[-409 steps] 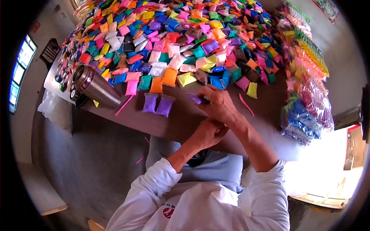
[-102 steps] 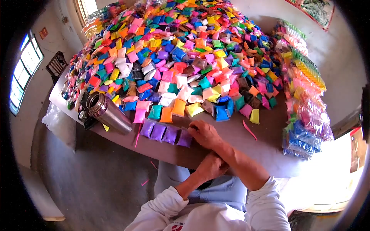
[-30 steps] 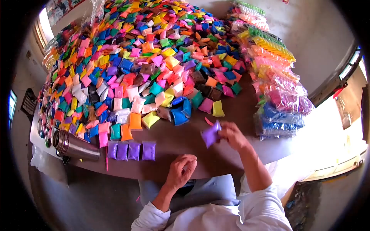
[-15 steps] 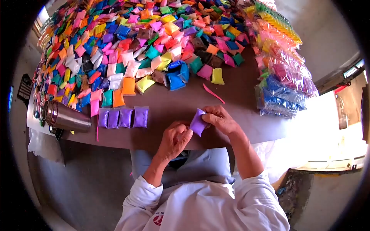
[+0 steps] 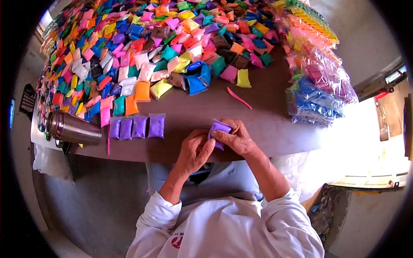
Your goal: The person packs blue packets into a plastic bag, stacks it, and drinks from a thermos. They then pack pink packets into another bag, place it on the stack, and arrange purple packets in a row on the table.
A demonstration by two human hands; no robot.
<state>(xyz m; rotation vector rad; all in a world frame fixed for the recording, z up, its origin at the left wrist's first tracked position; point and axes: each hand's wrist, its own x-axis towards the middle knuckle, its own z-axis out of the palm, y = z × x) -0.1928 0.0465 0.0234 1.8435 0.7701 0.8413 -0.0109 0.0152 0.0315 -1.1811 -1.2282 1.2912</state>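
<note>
A small purple packet point(image 5: 220, 126) in clear plastic is held between both hands, close to the table's front edge. My right hand point(image 5: 237, 136) has its thumb pressed across the packet's face, with the fingers behind it. At the packet's left side, my left hand point(image 5: 195, 148) is closed, its thumb and fingers gripping that edge. Several similar purple packets point(image 5: 139, 127) lie in a row on the table to the left. A pink plastic knife-like tool point(image 5: 239, 98) rests on the tabletop beyond my right hand.
A wide heap of coloured packets point(image 5: 142, 56) covers the back and left of the brown table point(image 5: 266, 133). Stacked bagged packets point(image 5: 318, 103) stand at the right. A steel flask point(image 5: 75, 128) lies on its side at left, near a thin pink stick point(image 5: 108, 144).
The purple packet has tilted and shifted slightly left and up. My right hand has moved left, its thumb now over the packet's face, and the two hands are closer together.
</note>
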